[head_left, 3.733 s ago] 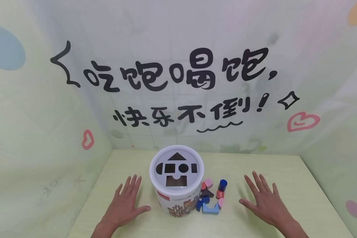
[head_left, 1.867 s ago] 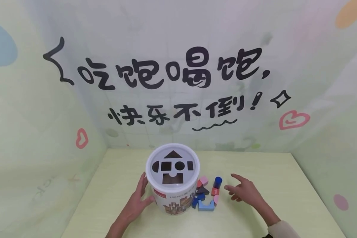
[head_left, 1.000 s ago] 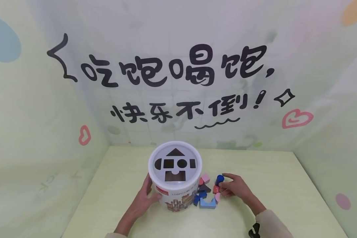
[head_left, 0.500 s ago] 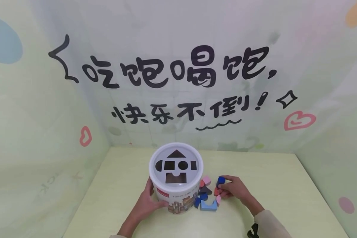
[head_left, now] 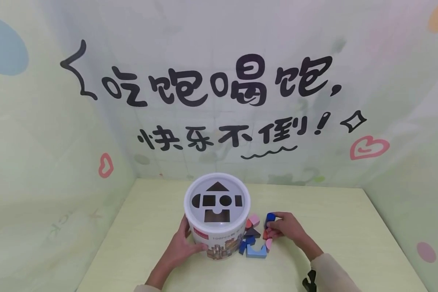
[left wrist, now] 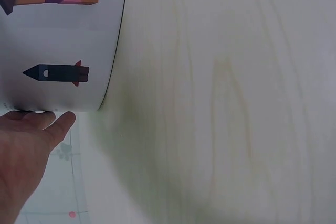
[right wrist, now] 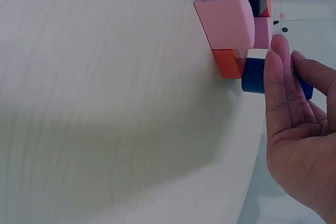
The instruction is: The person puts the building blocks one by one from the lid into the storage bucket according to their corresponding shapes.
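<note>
A white round bucket [head_left: 219,243] stands upright on the table, its lid [head_left: 236,215] cut with shaped holes. My left hand [head_left: 178,246] grips its left side, thumb across the front and fingers partly hidden behind. To the right of the bucket, my right hand [head_left: 290,230] pinches a dark blue cylinder block [head_left: 270,217] between thumb and fingers. In the right wrist view the cylinder [right wrist: 253,75] sticks out past the fingers, close to an orange-red block [right wrist: 228,64] and a pink rounded block [right wrist: 226,23].
Against the bucket's right side lie a light blue arch block [head_left: 256,254], a dark triangle block [head_left: 252,233], a pink cube [head_left: 254,219] and several small blocks. Behind the pale wooden table [head_left: 314,198] hangs a printed cloth wall [head_left: 211,162].
My left hand has come in from the left and taken hold of the bucket. My right hand has moved left and now pinches the blue cylinder, which looks more upright.
</note>
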### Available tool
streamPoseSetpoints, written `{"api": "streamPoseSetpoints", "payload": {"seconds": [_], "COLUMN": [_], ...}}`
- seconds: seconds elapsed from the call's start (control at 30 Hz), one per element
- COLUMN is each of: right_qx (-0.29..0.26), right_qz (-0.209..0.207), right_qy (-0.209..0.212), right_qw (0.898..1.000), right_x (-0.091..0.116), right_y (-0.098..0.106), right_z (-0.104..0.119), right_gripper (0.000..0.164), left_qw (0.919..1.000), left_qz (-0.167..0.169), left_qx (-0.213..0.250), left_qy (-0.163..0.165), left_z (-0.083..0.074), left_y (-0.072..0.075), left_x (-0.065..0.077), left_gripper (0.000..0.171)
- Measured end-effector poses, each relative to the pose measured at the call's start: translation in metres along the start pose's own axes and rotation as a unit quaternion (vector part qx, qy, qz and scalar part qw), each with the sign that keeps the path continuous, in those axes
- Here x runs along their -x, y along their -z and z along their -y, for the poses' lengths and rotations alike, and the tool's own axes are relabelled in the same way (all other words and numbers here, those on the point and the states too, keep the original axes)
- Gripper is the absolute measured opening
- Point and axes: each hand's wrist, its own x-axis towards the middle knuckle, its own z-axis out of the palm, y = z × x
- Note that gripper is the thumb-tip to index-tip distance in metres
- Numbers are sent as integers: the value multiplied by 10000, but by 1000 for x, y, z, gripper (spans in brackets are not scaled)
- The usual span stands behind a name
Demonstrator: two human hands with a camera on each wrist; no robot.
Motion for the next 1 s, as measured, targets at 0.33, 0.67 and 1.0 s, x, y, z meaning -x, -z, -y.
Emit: {"api": "streamPoseSetpoints", "payload": {"seconds": [0.33, 0.67, 1.0], "right_qx": [-28, 155, 291], "right_qz": [-1, 117, 344], "right_qy": [184, 283, 595], "right_qw": [9998, 9994, 9972], "right_x": [1, -5, -8], "right_y": [7, 15, 24], "right_z": [23, 37, 61], "right_gripper": [29, 25, 23], "left_qw": [9999, 9998, 9996], "left_qz": [78, 168, 215], "left_qx": [-82, -132, -125], "left_qy": [-5, 12, 105], "left_z": [2, -2, -3], "left_y": [2, 4, 5], "left_x": [-5, -8, -9], "left_gripper": [123, 126, 125]}}
